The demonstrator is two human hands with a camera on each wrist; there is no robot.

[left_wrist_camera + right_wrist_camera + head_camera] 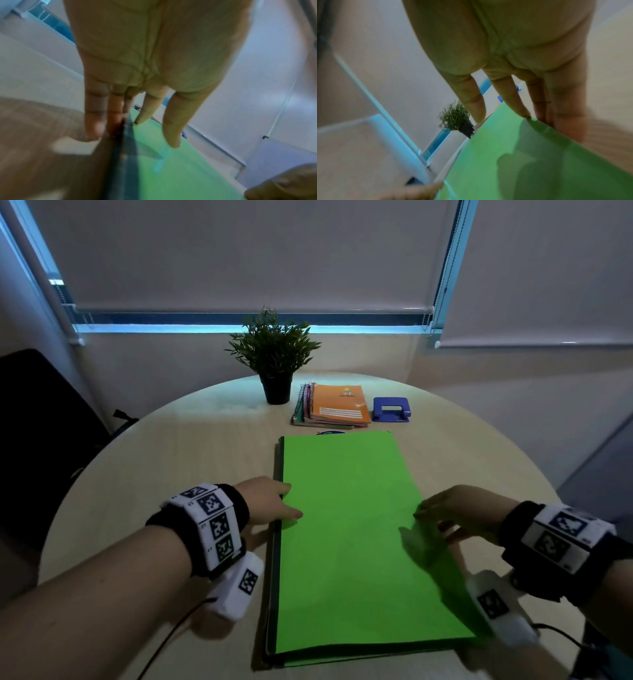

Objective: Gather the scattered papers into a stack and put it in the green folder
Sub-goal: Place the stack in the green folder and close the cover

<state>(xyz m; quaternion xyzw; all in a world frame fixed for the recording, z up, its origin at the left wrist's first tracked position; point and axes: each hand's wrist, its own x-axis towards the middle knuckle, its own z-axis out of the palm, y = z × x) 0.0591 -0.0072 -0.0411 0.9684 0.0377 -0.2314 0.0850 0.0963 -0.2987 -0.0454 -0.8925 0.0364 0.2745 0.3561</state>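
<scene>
The green folder (356, 542) lies closed on the round table, its dark spine on the left. No loose papers show; any inside are hidden by the cover. My left hand (270, 501) rests at the spine edge with straight fingers, thumb and forefinger on the green cover (171, 169). My right hand (445, 511) hovers at the folder's right edge, fingers extended, one fingertip touching the cover's edge (518, 155). Neither hand grips anything.
Behind the folder stand a potted plant (274, 361), a pile of spiral notebooks with an orange one on top (337, 405) and a blue hole punch (390, 409). A black chair (41, 440) stands at the left of the pale wooden table (171, 467).
</scene>
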